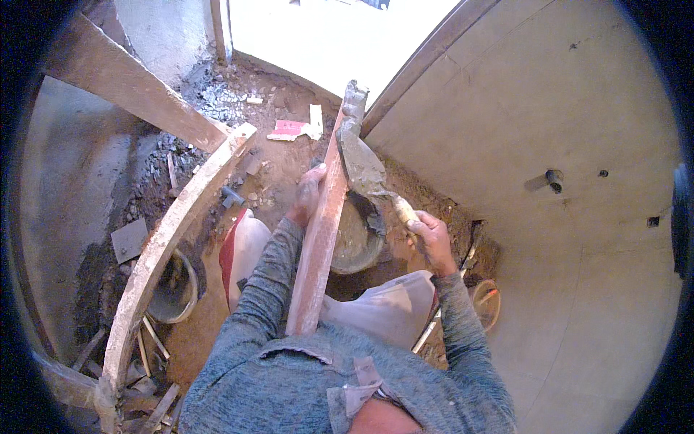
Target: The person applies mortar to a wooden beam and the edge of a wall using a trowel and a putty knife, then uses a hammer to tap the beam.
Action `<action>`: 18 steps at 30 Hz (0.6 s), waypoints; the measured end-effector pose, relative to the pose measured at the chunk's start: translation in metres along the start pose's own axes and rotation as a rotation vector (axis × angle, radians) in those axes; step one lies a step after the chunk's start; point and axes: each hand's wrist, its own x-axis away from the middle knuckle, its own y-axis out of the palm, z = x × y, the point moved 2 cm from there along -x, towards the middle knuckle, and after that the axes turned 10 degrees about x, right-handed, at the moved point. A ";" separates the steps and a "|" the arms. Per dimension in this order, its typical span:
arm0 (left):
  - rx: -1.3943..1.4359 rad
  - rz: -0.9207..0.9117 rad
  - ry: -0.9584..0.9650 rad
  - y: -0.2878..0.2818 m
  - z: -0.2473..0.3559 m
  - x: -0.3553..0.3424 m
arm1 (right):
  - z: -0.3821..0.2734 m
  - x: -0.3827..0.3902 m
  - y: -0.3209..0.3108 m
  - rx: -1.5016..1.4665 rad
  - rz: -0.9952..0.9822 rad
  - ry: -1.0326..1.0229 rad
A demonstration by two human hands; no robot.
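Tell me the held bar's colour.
The held bar is dusty reddish-brown, best seen in the head view.

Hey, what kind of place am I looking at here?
Probably a room being built or renovated: the right hand holds a trowel smeared with grey paste, rubble litters the dirt-like floor, and the plain wall has small holes.

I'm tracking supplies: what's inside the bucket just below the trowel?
Inside the bucket, a greyish mass shows, possibly mortar. The board hides the left part, the trowel covers some of the far side, and anything beneath the mass can't be seen.
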 end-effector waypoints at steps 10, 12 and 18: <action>-0.226 0.022 0.084 -0.041 -0.038 -0.019 | 0.029 0.034 0.014 0.011 -0.004 0.051; -0.016 0.063 0.015 -0.046 -0.044 -0.022 | 0.015 0.038 0.004 0.061 -0.005 0.051; -0.185 0.026 0.053 -0.042 -0.044 -0.019 | -0.033 0.000 -0.016 0.093 -0.016 0.018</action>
